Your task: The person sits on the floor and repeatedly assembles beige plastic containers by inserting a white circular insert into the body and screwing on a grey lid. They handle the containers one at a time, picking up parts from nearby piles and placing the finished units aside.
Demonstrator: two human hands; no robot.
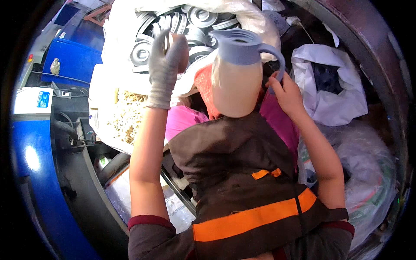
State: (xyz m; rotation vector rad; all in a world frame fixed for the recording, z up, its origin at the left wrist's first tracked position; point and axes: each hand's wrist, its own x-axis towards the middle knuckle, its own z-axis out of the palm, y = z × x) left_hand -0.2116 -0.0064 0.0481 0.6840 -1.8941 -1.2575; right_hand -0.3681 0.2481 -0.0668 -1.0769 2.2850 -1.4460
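My bare right hand point(286, 93) is closed round the lower part of the handle of a plastic jug point(237, 84). The jug has a cream body and a grey-blue spouted top, and it stands upright over my lap. Raised to its left is my left hand point(164, 65) in a grey knitted glove, curled, with a rounded reddish-brown shape at its palm side that I cannot make out. Behind that hand, a big white sack point(255, 15) holds many grey round lids point(201, 17). Red plastic sheeting point(205, 86) shows behind the jug.
Left of my lap, a white sack point(97, 104) holds small pale pieces point(129, 115). Blue machinery point(32, 143) lines the left side. At the right are a white bag point(320, 106) with dark contents and a clear plastic bag point(366, 173). A dark curved frame point(381, 47) borders the far right.
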